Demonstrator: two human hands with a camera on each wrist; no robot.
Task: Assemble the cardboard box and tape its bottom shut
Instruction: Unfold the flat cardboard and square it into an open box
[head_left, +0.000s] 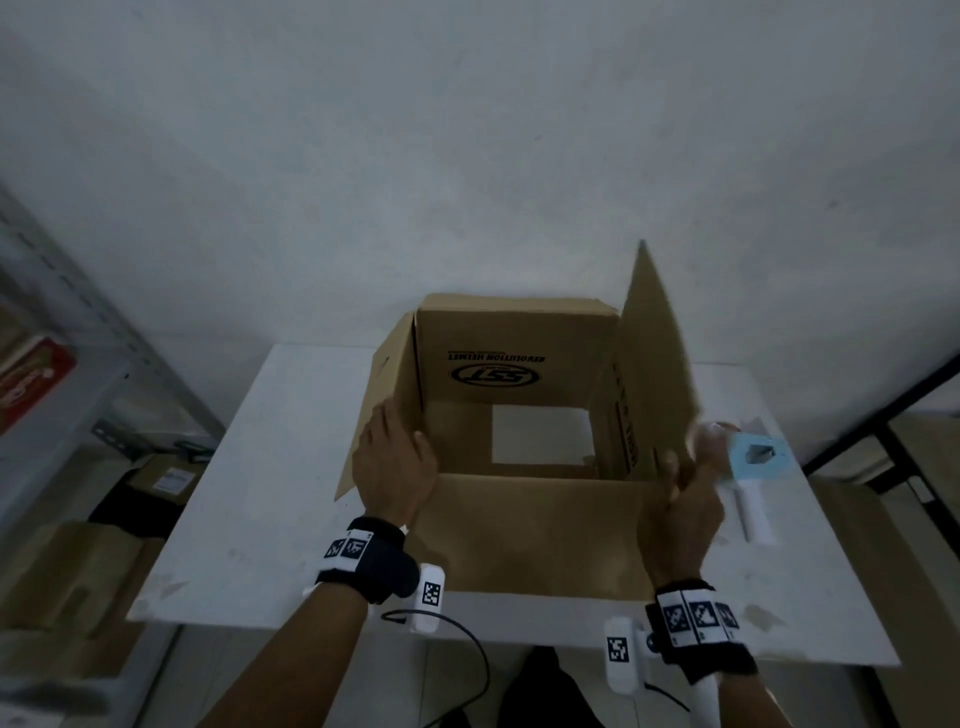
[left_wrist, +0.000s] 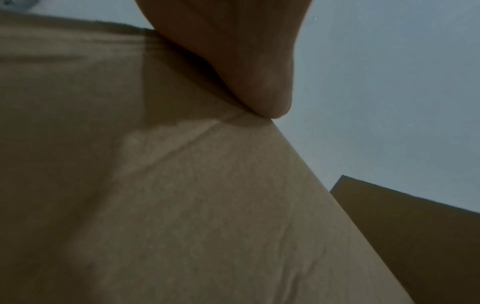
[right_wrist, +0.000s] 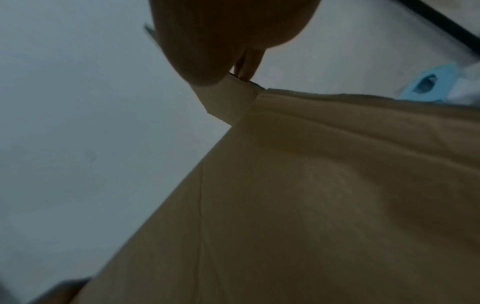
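Note:
A brown cardboard box (head_left: 519, 338) stands upright on the white table (head_left: 270, 467), top flaps raised, printed logo on its far inner wall. A square of table shows through the gap in its bottom flaps. My left hand (head_left: 395, 462) grips the near left corner where the left flap meets the wall; in the left wrist view its thumb (left_wrist: 246, 72) presses the cardboard edge (left_wrist: 207, 205). My right hand (head_left: 680, 483) pinches the near edge of the tall right flap; thumb (right_wrist: 207, 51) and fingers close on the flap corner (right_wrist: 228, 98). A blue and white tape dispenser (head_left: 753, 457) lies right of the box.
A metal shelf (head_left: 62, 312) with a red packet stands at the left, with flat cardboard and boxes (head_left: 67, 571) on the floor below. A black cable (head_left: 467, 649) hangs off the table's near edge. A dark frame (head_left: 883, 431) stands at the right. A white wall is behind.

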